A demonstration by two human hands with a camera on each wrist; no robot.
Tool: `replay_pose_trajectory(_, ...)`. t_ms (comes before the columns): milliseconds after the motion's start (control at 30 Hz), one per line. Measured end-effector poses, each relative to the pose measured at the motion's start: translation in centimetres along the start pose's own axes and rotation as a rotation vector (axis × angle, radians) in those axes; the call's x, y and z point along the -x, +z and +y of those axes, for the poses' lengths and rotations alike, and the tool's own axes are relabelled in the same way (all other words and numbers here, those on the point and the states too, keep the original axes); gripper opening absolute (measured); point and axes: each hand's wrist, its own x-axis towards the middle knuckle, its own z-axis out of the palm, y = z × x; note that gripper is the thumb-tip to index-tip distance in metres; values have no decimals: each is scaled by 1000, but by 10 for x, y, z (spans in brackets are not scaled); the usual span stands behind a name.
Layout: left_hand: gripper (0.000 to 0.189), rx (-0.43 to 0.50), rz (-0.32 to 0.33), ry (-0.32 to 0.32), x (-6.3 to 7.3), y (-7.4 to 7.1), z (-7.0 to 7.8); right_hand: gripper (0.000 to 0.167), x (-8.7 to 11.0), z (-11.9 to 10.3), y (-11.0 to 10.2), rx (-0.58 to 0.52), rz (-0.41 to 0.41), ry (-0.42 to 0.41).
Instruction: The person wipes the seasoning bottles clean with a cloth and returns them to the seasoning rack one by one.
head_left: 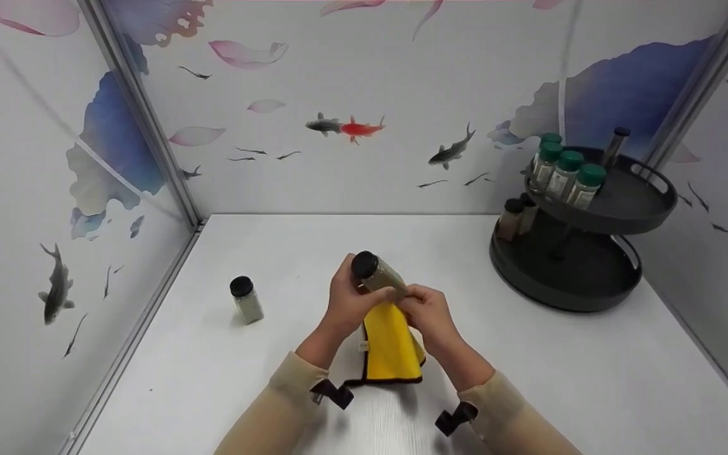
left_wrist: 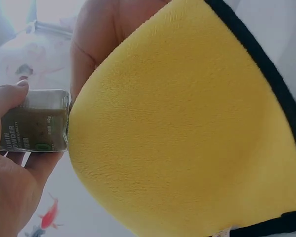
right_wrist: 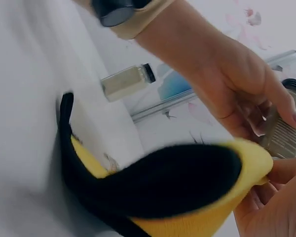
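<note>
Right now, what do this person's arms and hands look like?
The left sleeve and right sleeve are plain beige. Near their ends sit a left black device and a right black device. The left hand and right hand wear no gloves.

Held jar [left_wrist: 42,126], left wrist view: label [left_wrist: 27,129] reads "IMIN" above "OWDER", starts of both words hidden. Smaller line beside them looks like "QUALITY"; tiny "40g" near the jar's base, plus Chinese characters too small to read. Right wrist view: fine print in rows on same jar, illegible. Yellow cloth [head_left: 392,347]: white tag [head_left: 364,346], unreadable. Green-capped jars [head_left: 584,189]: labels unreadable.
</note>
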Motion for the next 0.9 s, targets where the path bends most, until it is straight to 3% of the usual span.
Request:
replay_pose_trajectory(167, 47, -7, -37, 0, 1, 3, -3, 10, -6, -2, -12, 62, -11, 3)
replay_pose_trajectory(400, 46, 2, -29, -19, 3, 4, -3, 11, -14, -7, -23, -197, -36, 121)
replay_pose_trajectory(600, 46, -8, -2, -15, 5, 3, -1, 12, -11, -5, -13, -349, 64, 39)
replay_pose_trajectory(733, 46, -41, 46, 1, 3, 3, -3, 12, -7, 2, -2, -359, 58, -17)
replay_pose_trajectory(900, 47, -23, 85, -26, 0, 3, -5, 15, -5, 8, 4, -361, 39, -26)
